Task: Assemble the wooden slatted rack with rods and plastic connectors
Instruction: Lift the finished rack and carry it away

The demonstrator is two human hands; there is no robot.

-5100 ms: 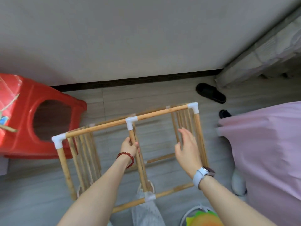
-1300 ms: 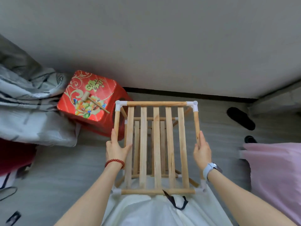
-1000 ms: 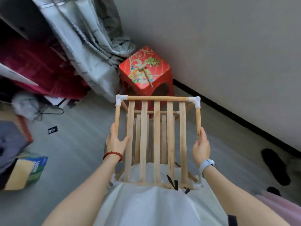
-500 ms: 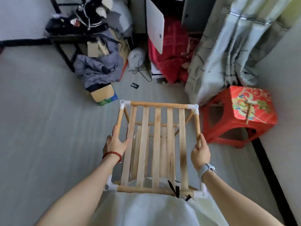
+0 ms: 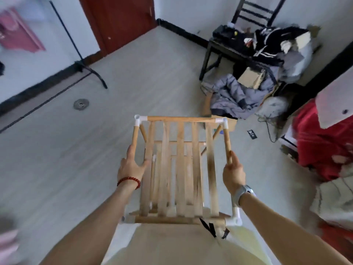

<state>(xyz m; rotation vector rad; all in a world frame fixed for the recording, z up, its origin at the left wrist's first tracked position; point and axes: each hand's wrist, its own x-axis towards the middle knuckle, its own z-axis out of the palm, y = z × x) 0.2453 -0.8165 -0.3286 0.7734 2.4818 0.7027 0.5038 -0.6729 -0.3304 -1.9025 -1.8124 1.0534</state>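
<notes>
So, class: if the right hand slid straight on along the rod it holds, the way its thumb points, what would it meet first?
The right hand grips the right side rod; sliding on, it would probably first meet the white corner connector.

We see the rack (image 5: 180, 169) in pale, matt, unvarnished-looking wood, its round rods (image 5: 227, 144) smooth, joined at the corners by glossy white plastic connectors (image 5: 138, 121). On the left wrist we see shiny red beads (image 5: 129, 180), on the right a smooth grey watch strap (image 5: 241, 193). The floor (image 5: 57, 159) looks like matt grey wood-grain plank, the door (image 5: 122, 20) like dark red-brown wood
</notes>
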